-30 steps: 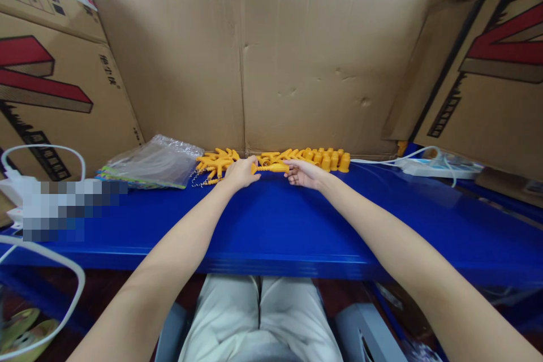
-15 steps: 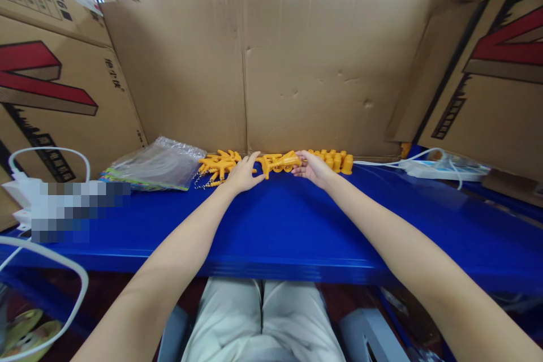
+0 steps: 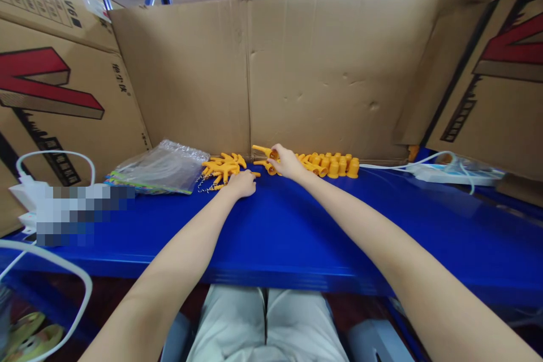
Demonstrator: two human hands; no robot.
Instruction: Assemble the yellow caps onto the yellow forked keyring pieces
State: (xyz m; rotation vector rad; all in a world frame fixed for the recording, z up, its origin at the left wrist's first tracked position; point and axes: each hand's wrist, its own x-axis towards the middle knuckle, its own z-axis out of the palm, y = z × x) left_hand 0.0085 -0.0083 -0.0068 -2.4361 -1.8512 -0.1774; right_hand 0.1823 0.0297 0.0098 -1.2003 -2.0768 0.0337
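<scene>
My right hand [image 3: 287,164] is closed around an orange plastic piece [image 3: 263,150], whose thin arm points left and whose round hollow end lies by the fingers. More orange pieces [image 3: 267,167] lie just below and behind that hand. My left hand [image 3: 242,184] rests low on the blue table with its fingers curled down. What it grips is hidden, though an orange tip [image 3: 255,174] shows past the knuckles. Left of it is a pile of orange branched pieces [image 3: 224,165] with small metal chains [image 3: 204,185].
Orange cup-shaped parts [image 3: 341,165] stand in rows at the right. Clear plastic bags [image 3: 163,165] lie at the left. A cardboard wall [image 3: 322,73] closes off the back of the blue table [image 3: 288,226]. White power strips with cables [image 3: 456,172] sit at the right.
My right hand has moved left and lifted the orange piece, turning its arm leftward. My left hand has drawn slightly down and its fingers have curled in.
</scene>
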